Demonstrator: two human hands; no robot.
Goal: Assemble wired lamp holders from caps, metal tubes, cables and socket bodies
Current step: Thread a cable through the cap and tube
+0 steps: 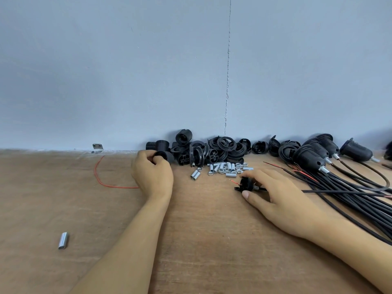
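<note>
Workbench (201, 240), mid-assembly: stray metal tube (63, 240) lies near left. Our right hand (275, 196) pinches wired cap (247, 184) between thumb and fingers, cable (318, 190) trailing right. Farther, our left hand (151, 172) curls fingers round socket body (163, 155) at edge of parts pile (212, 148) by wall. Loose tubes (227, 167) between hands; finished lamp holders (311, 155) far right.

The left hand (153, 175) is stretched to the frame's middle, fingers curled round a black socket body (162, 155). The right hand (277, 196), at centre right, lies low, thumb and fingers pinching a black cap (247, 184).
</note>
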